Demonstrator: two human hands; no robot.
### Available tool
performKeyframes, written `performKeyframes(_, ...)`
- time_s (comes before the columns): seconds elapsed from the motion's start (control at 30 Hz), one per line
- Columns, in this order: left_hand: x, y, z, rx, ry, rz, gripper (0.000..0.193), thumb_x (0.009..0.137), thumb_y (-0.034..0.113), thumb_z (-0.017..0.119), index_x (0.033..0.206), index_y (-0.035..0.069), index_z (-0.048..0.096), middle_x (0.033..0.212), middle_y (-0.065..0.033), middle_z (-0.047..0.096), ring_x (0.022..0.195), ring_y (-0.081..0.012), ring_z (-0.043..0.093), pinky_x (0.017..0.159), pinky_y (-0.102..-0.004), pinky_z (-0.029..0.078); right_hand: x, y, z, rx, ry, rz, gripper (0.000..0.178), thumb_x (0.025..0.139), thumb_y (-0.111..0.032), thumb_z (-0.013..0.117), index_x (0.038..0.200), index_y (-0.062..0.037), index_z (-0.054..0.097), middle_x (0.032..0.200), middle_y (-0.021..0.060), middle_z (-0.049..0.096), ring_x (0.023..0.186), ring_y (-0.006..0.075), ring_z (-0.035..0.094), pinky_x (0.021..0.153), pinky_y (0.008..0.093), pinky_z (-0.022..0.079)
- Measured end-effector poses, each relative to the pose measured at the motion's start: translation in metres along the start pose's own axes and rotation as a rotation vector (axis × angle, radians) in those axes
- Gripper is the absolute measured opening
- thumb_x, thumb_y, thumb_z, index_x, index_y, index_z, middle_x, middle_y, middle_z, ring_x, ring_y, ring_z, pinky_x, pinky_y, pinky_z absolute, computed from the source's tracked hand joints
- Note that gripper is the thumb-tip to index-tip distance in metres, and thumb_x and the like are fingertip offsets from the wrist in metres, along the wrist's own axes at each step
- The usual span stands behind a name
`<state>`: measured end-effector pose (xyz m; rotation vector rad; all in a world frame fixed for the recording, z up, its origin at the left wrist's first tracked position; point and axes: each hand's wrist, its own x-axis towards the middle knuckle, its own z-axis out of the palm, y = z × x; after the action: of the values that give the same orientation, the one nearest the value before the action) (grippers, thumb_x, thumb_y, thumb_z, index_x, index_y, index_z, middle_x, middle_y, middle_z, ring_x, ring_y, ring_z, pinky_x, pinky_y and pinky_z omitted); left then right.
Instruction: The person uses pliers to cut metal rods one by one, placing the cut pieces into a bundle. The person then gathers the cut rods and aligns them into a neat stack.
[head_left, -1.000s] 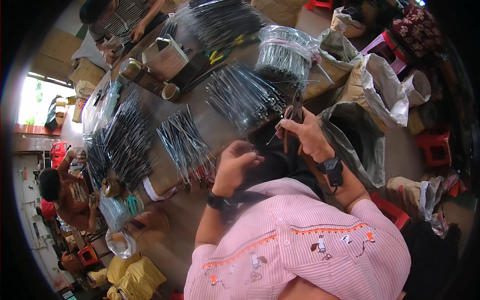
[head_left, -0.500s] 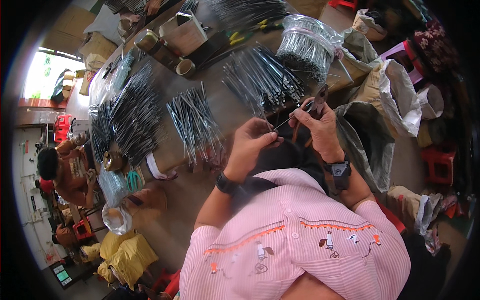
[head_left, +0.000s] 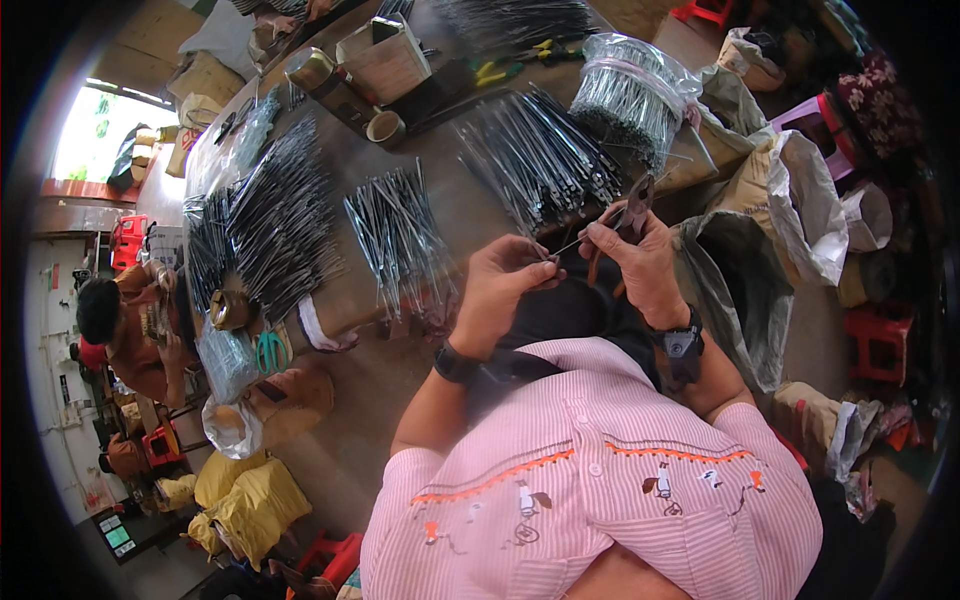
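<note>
Honestly, the grip makes sense: just off the near edge of the brown, flat-topped worktable [head_left: 465,228], the left hand [head_left: 498,287] is pinched closed on a thin silvery metal wire [head_left: 569,246]. The right hand [head_left: 648,268] pinches its other end while curled round dark metal pliers [head_left: 636,204], probably keeping the tool handy. Slim dark metal rods [head_left: 540,155] lie on that table, likely for easy reach.

Premises assessed as a workshop. Evidence: a worktable [head_left: 435,170] bearing piles of thin metal strips [head_left: 285,220] at ten o'clock and a plastic-wrapped bundle [head_left: 625,115] at one; pliers [head_left: 640,194] in the right hand [head_left: 645,258]; open sacks [head_left: 805,200] between two and three; another worker [head_left: 140,330] at nine.
</note>
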<state>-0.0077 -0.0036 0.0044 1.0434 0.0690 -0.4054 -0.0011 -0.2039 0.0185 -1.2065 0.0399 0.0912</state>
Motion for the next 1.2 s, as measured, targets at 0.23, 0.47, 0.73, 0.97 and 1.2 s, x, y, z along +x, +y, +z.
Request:
performKeyframes(0.23,-0.001,0.000,0.000,-0.016,0.022,0.017,0.016,0.081,-0.004,0.070,0.095,-0.003,0.062,0.088,-0.0116,0.068,0.079,-0.0195,0.069,0.073,-0.0284,0.056,0.002,0.003,0.003,-0.012,0.037,-0.044,0.012,0.087,-0.005,0.068,0.096,-0.0013,0.060,0.079,0.0061,0.066,0.069,0.0118,0.064,0.052,0.0228,0.050)
performKeyframes(0.47,0.004,-0.002,0.000,0.039,-0.014,0.018,0.017,0.081,-0.003,0.071,0.096,-0.003,0.063,0.088,-0.0111,0.069,0.079,-0.0177,0.068,0.070,-0.0271,0.055,-0.005,0.009,0.012,-0.078,-0.017,0.031,0.014,0.088,-0.004,0.067,0.100,-0.0005,0.060,0.081,0.0058,0.067,0.070,0.0126,0.065,0.066,0.0249,0.053)
performKeyframes(0.73,-0.005,-0.001,0.000,0.141,0.023,-0.079,0.026,0.079,-0.003,0.071,0.105,-0.003,0.063,0.087,-0.0078,0.070,0.077,-0.0134,0.067,0.071,-0.0231,0.054,0.010,-0.001,-0.006,-0.029,0.138,-0.108,0.022,0.090,-0.004,0.064,0.111,-0.0004,0.059,0.088,0.0095,0.069,0.072,0.0133,0.066,0.066,0.0256,0.054)
performKeyframes(0.97,-0.006,0.001,0.015,0.217,-0.202,-0.173,0.036,0.082,-0.005,0.065,0.117,-0.003,0.058,0.090,-0.0070,0.066,0.082,-0.0154,0.067,0.073,-0.0258,0.055,0.006,0.003,-0.014,-0.078,0.007,0.070,0.024,0.088,-0.005,0.066,0.111,0.0005,0.061,0.090,0.0085,0.068,0.072,0.0115,0.063,0.067,0.0232,0.051)
performKeyframes(1.2,-0.013,0.011,0.026,0.096,-0.246,-0.144,0.031,0.086,0.001,0.064,0.116,-0.002,0.058,0.100,-0.0072,0.065,0.092,-0.0142,0.063,0.083,-0.0278,0.052,0.003,-0.010,-0.013,0.030,-0.104,0.214,0.022,0.085,-0.009,0.071,0.103,-0.0016,0.061,0.082,0.0040,0.065,0.068,0.0099,0.062,0.064,0.0228,0.051)
